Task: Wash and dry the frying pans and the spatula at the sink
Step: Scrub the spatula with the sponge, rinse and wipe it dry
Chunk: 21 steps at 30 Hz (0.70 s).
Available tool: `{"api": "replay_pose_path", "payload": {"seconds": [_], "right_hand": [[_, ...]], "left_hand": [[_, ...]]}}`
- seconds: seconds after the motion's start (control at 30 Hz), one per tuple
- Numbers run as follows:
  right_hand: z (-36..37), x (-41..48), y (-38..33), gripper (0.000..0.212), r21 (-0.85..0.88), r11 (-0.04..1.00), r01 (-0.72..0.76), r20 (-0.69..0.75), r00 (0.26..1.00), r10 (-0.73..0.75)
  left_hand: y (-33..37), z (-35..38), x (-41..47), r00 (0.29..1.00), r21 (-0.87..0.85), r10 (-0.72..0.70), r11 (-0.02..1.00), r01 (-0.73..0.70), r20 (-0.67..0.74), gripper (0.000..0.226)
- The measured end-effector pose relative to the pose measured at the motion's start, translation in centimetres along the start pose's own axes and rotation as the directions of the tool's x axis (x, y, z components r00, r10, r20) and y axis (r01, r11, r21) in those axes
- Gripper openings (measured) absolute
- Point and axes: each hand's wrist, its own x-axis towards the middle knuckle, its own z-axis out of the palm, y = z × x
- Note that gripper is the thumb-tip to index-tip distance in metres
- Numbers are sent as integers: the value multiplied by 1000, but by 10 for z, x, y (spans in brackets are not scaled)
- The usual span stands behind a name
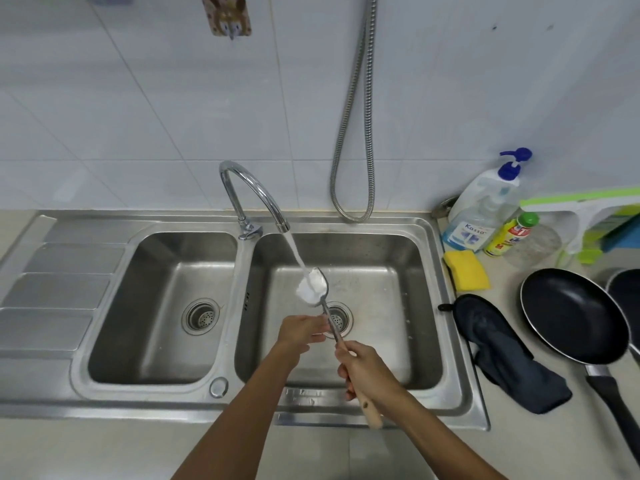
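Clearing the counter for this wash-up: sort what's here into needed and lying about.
Needed: steel spatula with wooden handle; black round frying pan; second dark pan at right edge; yellow sponge; dark blue cloth.
Lying about: green-and-white plastic squeegee; braided metal hose.

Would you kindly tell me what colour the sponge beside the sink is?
Yellow; the sponge shows best in the head view.

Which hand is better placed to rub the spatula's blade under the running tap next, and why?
Left. The right hand has its grip on the wooden handle of the steel spatula, holding the blade in the water stream. The left hand looks free, right beside the shaft below the blade.
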Motion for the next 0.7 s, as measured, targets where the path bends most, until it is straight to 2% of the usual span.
{"api": "replay_pose_path", "payload": {"seconds": [0.07,0.17,0.33,0.4,0.6,0.67,0.7], "right_hand": [[-1,2,6,16,-215,974,72,-85,992,-92],[-6,2,17,30,-525,839,140,-141,958,-249],[-12,-4,31,36,-762,624,173,-112,914,-390],[-13,-5,36,35,-786,588,193,-94,902,-421],[-8,3,42,29,-738,662,127,-140,932,-335],[-4,4,41,26,-635,765,102,-151,956,-253],[-2,4,38,23,-517,852,81,-158,969,-188]], "left_hand": [[1,4,-3,999,-6,2,1000,-2,32,25],[3,11,-6,998,-6,18,1000,-18,57,24],[-4,16,-4,999,25,14,1000,-15,40,34],[-8,15,-5,999,48,2,999,-5,50,33],[-7,-6,-3,999,171,19,985,-25,40,13],[-4,-18,2,1000,118,29,993,-27,-11,9],[-1,-22,3,999,60,30,998,-28,-40,11]]}}
